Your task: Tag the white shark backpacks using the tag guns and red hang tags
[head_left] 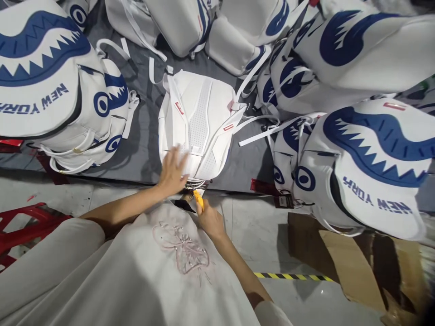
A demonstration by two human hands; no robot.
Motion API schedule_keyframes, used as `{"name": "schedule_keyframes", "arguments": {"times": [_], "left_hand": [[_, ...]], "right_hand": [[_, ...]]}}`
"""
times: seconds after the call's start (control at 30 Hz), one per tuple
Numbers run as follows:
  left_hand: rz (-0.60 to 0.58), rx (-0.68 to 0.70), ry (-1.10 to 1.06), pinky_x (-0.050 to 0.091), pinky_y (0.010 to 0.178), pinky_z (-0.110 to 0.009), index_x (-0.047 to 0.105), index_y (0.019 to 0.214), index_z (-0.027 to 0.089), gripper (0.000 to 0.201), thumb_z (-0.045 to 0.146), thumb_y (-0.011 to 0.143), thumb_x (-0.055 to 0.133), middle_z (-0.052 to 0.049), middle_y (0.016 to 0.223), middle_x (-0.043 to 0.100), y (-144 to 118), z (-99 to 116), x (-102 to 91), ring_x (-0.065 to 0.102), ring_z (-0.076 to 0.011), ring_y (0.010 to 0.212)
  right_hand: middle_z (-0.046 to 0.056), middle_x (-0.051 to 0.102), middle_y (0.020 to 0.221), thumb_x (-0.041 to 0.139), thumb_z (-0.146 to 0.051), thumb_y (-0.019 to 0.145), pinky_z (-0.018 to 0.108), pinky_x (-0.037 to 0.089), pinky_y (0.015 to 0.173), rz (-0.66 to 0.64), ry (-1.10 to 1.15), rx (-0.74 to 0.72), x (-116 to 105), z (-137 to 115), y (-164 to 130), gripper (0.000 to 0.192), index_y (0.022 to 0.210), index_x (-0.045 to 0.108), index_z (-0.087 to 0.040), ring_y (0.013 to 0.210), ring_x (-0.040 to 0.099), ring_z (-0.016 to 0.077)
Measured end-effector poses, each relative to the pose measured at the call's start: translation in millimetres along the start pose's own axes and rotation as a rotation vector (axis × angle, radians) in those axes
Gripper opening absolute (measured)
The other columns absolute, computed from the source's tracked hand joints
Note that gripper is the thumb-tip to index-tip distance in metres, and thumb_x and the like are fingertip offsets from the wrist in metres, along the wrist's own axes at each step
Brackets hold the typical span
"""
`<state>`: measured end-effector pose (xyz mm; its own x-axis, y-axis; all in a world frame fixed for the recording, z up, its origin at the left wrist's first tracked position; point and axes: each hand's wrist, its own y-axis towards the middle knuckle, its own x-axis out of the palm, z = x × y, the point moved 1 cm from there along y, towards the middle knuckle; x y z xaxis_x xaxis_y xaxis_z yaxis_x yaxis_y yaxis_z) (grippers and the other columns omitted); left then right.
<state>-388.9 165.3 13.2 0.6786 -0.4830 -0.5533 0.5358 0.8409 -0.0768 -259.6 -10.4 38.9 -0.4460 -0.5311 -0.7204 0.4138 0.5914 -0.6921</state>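
A white backpack (197, 117) lies on the grey-covered table with its padded back panel and shoulder straps facing up and its top handle towards me. My left hand (172, 174) is over its near end, fingers spread and slightly blurred, holding nothing. At the table's front edge, my right hand (210, 219) is closed round a yellow-handled tool (198, 199). The tool points up towards the backpack's handle; its tip is hard to make out, so its exact kind is unclear.
White backpacks with blue shark mouths stand at left (102, 104) and right (377, 154); several more lie behind. A grey cloth (136, 149) covers the table. Below are a red plastic stool (25, 222) at left and cardboard (350, 267) at right on the floor.
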Motion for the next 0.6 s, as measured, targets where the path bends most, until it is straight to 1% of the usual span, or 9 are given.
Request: {"name": "schedule_keyframes", "arguments": {"times": [0.07,0.1,0.17,0.23,0.3,0.37,0.43,0.5,0.6], "left_hand": [[-0.171,0.289,0.347,0.011,0.124,-0.062,0.031,0.156,0.021,0.079,0.015,0.082,0.059,-0.014,0.168,0.015,-0.8,0.6,22.7,0.006,-0.0349,0.157],[-0.227,0.335,0.456,0.009,0.124,-0.062,0.032,0.156,0.018,0.080,0.011,0.080,0.058,-0.016,0.168,0.015,3.3,-1.0,33.1,0.006,-0.0353,0.156],[-0.268,0.328,0.555,0.010,0.124,-0.061,0.035,0.154,0.013,0.081,0.006,0.077,0.057,-0.020,0.165,0.021,17.5,-3.0,48.6,0.014,-0.0366,0.155],[-0.249,0.300,0.509,0.013,0.124,-0.060,0.041,0.152,0.012,0.080,0.004,0.074,0.059,-0.021,0.159,0.036,35.2,2.5,54.8,0.029,-0.0360,0.151],[-0.170,0.254,0.329,0.018,0.123,-0.059,0.051,0.146,0.018,0.074,0.005,0.074,0.061,-0.016,0.144,0.057,54.0,19.3,51.2,0.047,-0.0334,0.140],[-0.008,0.158,0.040,0.028,0.120,-0.056,0.064,0.134,0.024,0.061,0.008,0.075,0.063,-0.009,0.123,0.072,72.7,46.1,39.3,0.060,-0.0312,0.125],[0.162,0.077,-0.295,0.042,0.111,-0.049,0.074,0.117,0.024,0.046,0.012,0.073,0.067,-0.005,0.107,0.076,88.7,76.7,23.6,0.066,-0.0300,0.113],[0.305,0.031,-0.608,0.051,0.099,-0.038,0.076,0.103,0.020,0.032,0.017,0.071,0.071,-0.003,0.099,0.076,97.0,102.2,9.3,0.068,-0.0267,0.104],[0.436,-0.058,-0.985,0.054,0.092,-0.031,0.071,0.101,0.019,0.025,0.027,0.078,0.067,-0.002,0.098,0.075,83.6,114.8,2.1,0.067,-0.0214,0.105]], "right_hand": [[0.012,0.073,0.102,0.034,-0.046,0.106,0.029,0.045,0.074,-0.036,0.035,0.012,3.8,-1.6,-2.8,0.038,0.126,0.055,-0.020,0.096,0.071,0.0248],[0.012,0.074,0.102,0.034,-0.046,0.106,0.029,0.045,0.073,-0.053,0.052,0.031,5.5,-1.3,-3.3,0.039,0.126,0.055,-0.020,0.096,0.071,0.0250],[0.011,0.074,0.101,0.034,-0.046,0.106,0.029,0.046,0.072,-0.071,0.079,0.059,8.2,1.8,-4.0,0.039,0.125,0.056,-0.020,0.094,0.072,0.0246],[0.011,0.074,0.100,0.034,-0.045,0.107,0.027,0.045,0.070,-0.061,0.092,0.072,9.4,7.8,-6.1,0.039,0.126,0.057,-0.020,0.091,0.072,0.0233],[0.010,0.074,0.099,0.034,-0.043,0.107,0.027,0.046,0.070,-0.013,0.128,0.066,9.4,15.3,-10.6,0.040,0.129,0.056,-0.019,0.090,0.072,0.0226],[0.010,0.074,0.099,0.034,-0.040,0.105,0.027,0.048,0.072,0.081,0.188,0.033,8.4,22.9,-16.4,0.043,0.137,0.053,-0.018,0.090,0.072,0.0237],[0.011,0.074,0.099,0.034,-0.038,0.102,0.029,0.050,0.074,0.220,0.254,-0.030,6.2,30.0,-21.9,0.048,0.142,0.050,-0.015,0.090,0.071,0.0252],[0.014,0.073,0.101,0.033,-0.039,0.098,0.032,0.052,0.078,0.367,0.291,-0.121,3.4,36.7,-26.1,0.054,0.142,0.052,-0.013,0.090,0.070,0.0260],[0.018,0.071,0.108,0.033,-0.043,0.095,0.035,0.053,0.082,0.505,0.313,-0.294,1.2,48.1,-29.1,0.058,0.136,0.057,-0.010,0.090,0.069,0.0264]]}}
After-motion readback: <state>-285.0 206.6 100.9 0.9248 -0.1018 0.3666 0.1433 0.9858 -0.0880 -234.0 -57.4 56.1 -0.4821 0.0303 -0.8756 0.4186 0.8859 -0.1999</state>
